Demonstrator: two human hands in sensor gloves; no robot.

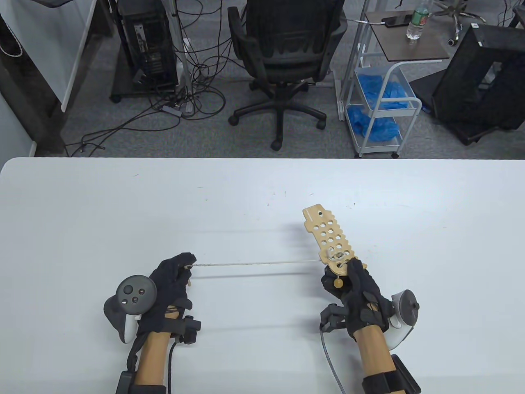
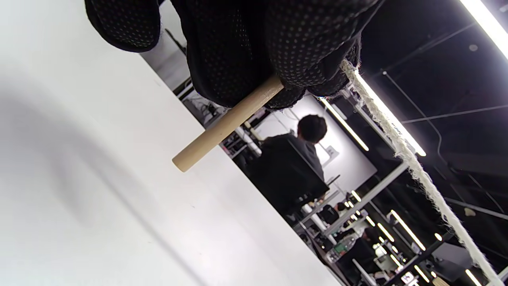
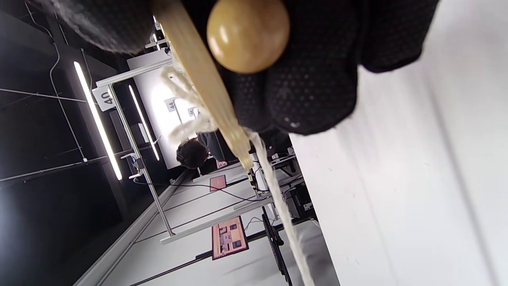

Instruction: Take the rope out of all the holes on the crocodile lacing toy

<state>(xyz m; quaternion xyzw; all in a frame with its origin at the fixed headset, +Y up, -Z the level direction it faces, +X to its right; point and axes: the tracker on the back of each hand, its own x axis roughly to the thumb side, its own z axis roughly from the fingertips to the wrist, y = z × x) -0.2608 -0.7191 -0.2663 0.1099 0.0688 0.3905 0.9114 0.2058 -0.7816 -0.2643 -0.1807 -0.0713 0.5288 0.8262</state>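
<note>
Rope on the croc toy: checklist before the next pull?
1. Left hand grips the wooden needle: ok.
2. Right hand holds the crocodile toy by its near end: ok.
3. Rope taut between the hands: ok.
4. Rope out of all holes: not ok, strands remain at the toy's near end.
5. Which holes remain laced: cannot tell.
6. Wooden ball free of the fingers: cannot tell.

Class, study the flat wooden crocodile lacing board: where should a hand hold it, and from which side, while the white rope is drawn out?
Grip the flat wooden crocodile lacing board at its near end, coming from the person's side, as the right hand does. The remaining lacing sits close to that end, where the white rope runs taut leftward to the left hand, so a grip there probably resists twisting and leaves the holes uncovered.
</note>
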